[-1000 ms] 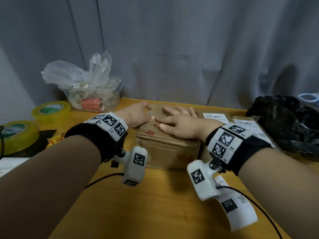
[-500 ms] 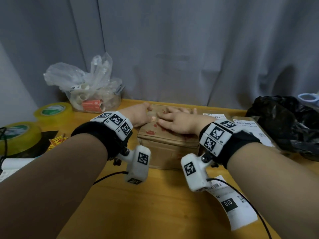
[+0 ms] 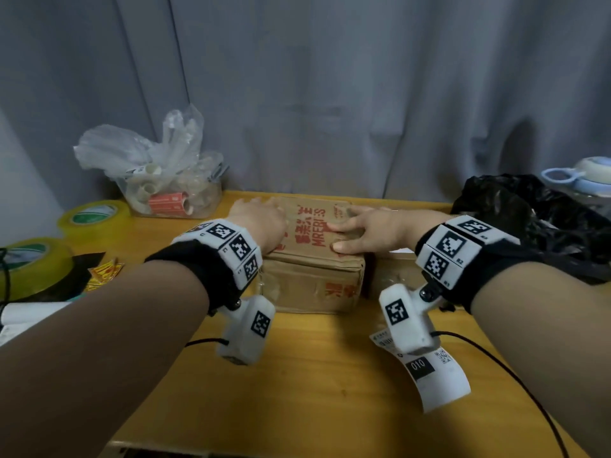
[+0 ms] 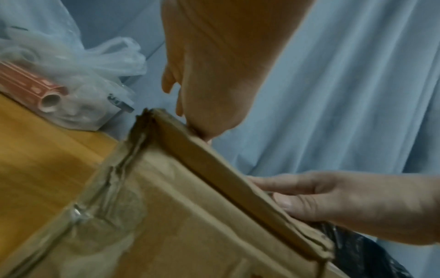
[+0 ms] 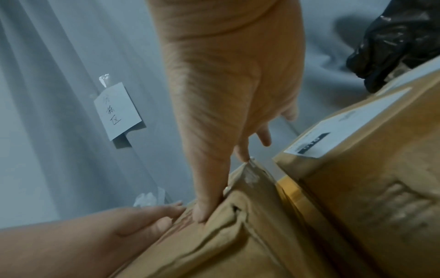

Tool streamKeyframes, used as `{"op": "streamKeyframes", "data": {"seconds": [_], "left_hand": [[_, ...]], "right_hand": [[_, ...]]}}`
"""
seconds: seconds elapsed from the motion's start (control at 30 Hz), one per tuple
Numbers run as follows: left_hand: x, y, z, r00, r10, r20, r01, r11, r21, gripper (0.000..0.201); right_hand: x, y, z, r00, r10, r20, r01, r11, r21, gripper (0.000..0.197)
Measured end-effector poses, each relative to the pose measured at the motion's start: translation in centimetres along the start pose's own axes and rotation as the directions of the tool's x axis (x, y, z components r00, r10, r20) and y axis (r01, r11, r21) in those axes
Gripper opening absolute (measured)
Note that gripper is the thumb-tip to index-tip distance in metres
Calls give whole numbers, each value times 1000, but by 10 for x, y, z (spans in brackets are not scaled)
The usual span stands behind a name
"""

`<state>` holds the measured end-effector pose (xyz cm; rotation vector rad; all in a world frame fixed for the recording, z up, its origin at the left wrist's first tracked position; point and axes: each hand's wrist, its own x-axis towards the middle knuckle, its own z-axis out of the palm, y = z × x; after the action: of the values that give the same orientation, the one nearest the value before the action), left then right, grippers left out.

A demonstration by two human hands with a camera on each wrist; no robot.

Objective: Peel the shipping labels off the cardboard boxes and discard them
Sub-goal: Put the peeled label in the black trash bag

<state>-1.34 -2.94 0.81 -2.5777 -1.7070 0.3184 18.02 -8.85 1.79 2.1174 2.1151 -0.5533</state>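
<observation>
A worn cardboard box (image 3: 307, 279) with red print lies on the wooden table (image 3: 314, 375). No label shows on its top. My left hand (image 3: 261, 219) rests flat on the left part of the top, fingers reaching toward the far edge. Spread, straight fingers of my right hand (image 3: 363, 226) press on the right part. In the right wrist view a second box (image 5: 381, 178) stands close beside the first, with a white shipping label (image 5: 342, 127) stuck on top. A loose curled label (image 3: 436, 378) lies on the table under my right wrist.
A black plastic bag (image 3: 529, 219) sits at the right, touching the second box. At the back left stands a clear bag of scraps (image 3: 165, 180). Two yellow tape rolls (image 3: 96, 214) (image 3: 33, 262) lie at the far left. A grey curtain (image 3: 330, 94) hangs behind.
My hands, which met at the middle of the box top, have slid apart, left hand leftward and right hand rightward. The red print on the top now shows.
</observation>
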Motion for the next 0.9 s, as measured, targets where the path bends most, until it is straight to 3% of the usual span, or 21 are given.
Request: {"op": "streamKeyframes", "data": {"seconds": [0.07,0.2,0.33,0.5,0.67,0.9], "left_hand": [[-5,14,-1,994,110,15,-110,993,41,53],[-20,45,-6,948,319,20,-318,947,-46,56],[-28,46,-18,927,376,12,-376,927,-8,51],[-31,35,-14,929,369,33,-371,925,82,69],[-23,16,-8,940,331,-86,-326,943,66,40],[-14,5,-4,942,248,-226,-258,966,-17,26]], "right_hand": [[-4,-2,4,1000,-20,12,19,996,90,67],[-9,-1,11,999,-35,-4,35,996,87,72],[-12,-2,14,998,-33,-59,37,998,58,75],[-19,-2,21,979,-51,-198,63,996,56,64],[-22,-8,23,977,-87,-193,113,986,126,60],[-12,-21,18,965,-110,-236,135,986,92,59]]}}
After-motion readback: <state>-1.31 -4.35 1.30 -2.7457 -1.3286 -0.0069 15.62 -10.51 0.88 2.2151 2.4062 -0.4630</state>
